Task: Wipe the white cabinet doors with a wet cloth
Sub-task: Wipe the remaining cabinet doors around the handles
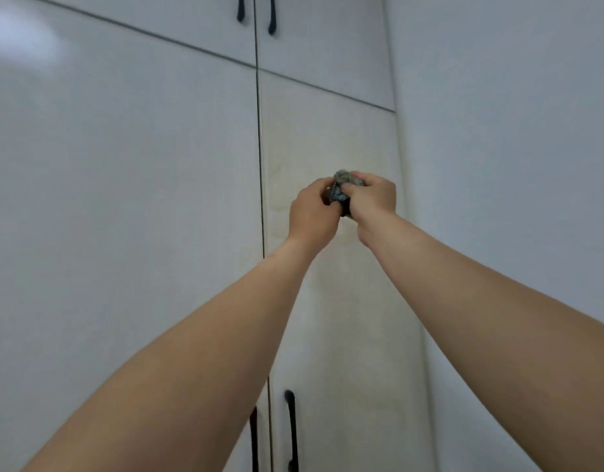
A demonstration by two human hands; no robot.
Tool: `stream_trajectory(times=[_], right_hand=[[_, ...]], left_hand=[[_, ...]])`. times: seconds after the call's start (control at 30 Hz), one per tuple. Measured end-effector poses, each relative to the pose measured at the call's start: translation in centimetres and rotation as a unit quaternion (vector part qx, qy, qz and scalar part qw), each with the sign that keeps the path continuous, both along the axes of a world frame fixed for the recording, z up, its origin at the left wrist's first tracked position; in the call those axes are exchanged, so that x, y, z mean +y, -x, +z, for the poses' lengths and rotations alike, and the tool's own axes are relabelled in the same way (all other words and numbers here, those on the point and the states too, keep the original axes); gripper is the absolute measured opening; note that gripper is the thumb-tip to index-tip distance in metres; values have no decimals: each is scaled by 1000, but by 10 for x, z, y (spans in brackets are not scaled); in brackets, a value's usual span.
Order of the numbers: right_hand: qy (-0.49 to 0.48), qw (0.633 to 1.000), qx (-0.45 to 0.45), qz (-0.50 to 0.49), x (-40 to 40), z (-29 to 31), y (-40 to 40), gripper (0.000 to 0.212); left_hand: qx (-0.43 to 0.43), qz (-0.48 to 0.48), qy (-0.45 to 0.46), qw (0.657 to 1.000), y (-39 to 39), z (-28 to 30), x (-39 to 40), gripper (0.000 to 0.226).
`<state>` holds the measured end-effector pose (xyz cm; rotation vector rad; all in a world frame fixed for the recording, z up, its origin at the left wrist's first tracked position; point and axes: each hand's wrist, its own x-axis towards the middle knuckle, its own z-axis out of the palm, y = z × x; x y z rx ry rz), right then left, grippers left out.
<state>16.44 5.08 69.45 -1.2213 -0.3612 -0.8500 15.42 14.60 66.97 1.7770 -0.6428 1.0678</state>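
Grey bunched cloth [343,189], no legible writing, gripped by both hands before white cabinet door [331,137].

Both arms reach up. The left hand [311,207] and right hand [373,195] together grip a bunched dark cloth [343,185] in front of the right tall white door [331,301], above its black handle [291,430].

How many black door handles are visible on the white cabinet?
4. Two at the top: one left of the door gap, one right of it. Two at the bottom: one partly hidden behind the left forearm, one to its right. Others may lie outside the frame.
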Motion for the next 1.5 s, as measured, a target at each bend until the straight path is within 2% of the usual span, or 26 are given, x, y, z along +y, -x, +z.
stream_trajectory(times=[0.1,0.2,0.3,0.37,0.43,0.53,0.63,0.7,0.73,0.83,0.9,1.0,1.07,1.13,1.2,1.23,1.27,1.3,1.33,1.43,1.47,1.5], right_hand=[[33,992,-67,-99,3,47,-22,31],[88,958,-129,-239,2,96,-40,42],[148,919,-190,-311,8,136,-75,47],[247,896,-188,-318,31,149,-96,48],[323,867,-196,-325,57,158,-106,52],[394,828,-272,-292,81,178,-88,55],[465,778,-349,-237,81,191,-77,52],[473,755,-374,-257,63,191,-88,52],[456,761,-365,-282,51,193,-94,53],[394,810,-267,-343,28,201,-100,48],[410,803,-285,-326,44,200,-89,47],[447,772,-387,-236,76,177,-78,54],[451,758,-402,-245,60,171,-92,55],[408,792,-337,-306,22,178,-117,49],[332,852,-191,-357,-22,192,-139,42],[302,871,-111,-371,-31,194,-145,46],[289,877,-68,-377,-27,195,-143,53],[284,878,-82,-376,-15,191,-139,59],[304,867,-135,-371,2,186,-129,62],[434,795,-310,-291,21,166,-109,63],[455,777,-329,-285,6,167,-110,63],[455,776,-317,-299,-14,171,-118,61]], left_hand=[[-32,150,-70,986,-10,56,17,64],[-92,338,-141,926,-20,103,36,66],[-113,455,-190,863,-27,130,53,75],[-125,477,-196,848,-32,136,64,76],[-138,476,-193,847,-38,138,71,75],[-164,465,-182,851,-45,139,76,70],[-218,471,-183,835,-51,139,81,84],[-207,483,-185,830,-51,138,80,83],[-199,483,-185,832,-49,138,80,81],[-177,473,-194,841,-38,135,78,67],[-160,465,-198,848,-34,136,81,63],[-166,442,-179,863,-34,138,84,68],[-162,450,-189,858,-37,141,78,72],[-128,468,-189,854,-39,140,71,74],[-114,496,-189,839,-41,140,65,81],[-110,519,-197,824,-44,139,61,85],[-103,539,-202,811,-47,139,57,89],[-93,554,-205,802,-51,137,49,91],[-90,562,-196,798,-55,137,40,92],[-97,581,-163,791,-63,139,31,88],[-103,589,-166,784,-65,139,32,90],[-112,594,-170,778,-68,140,36,92]])
